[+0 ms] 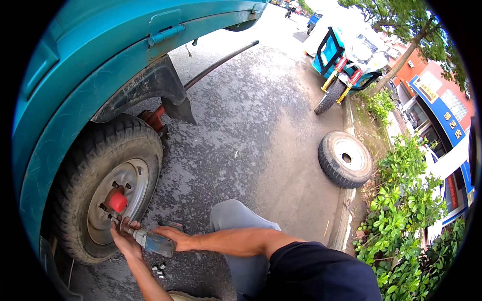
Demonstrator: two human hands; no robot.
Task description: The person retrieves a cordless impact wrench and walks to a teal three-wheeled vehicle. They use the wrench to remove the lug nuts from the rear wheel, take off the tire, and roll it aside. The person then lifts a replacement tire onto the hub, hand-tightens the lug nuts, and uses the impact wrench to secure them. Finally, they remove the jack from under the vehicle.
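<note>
A blue and grey impact wrench (156, 243) points at the lower part of a wheel (93, 155) on a teal vehicle. My right hand (174, 237) is closed round its grip, partly hidden by the tool's body. Around the nose end, close to the silver rim (143, 183), my left hand (126, 242) has its fingers wrapped. Whether the socket sits on a nut cannot be made out. A red hub cap (118, 201) sticks out from the wheel's centre, with several dark studs about it. Several loose lug nuts (159, 271) lie on the ground below my hands.
The teal vehicle body (100, 65) overhangs the wheel, with a black mud flap (178, 108) behind it. A loose wheel (346, 158) lies by the kerb (345, 215). Farther off stands a teal three-wheeler (346, 60). Green bushes (396, 200) line the right.
</note>
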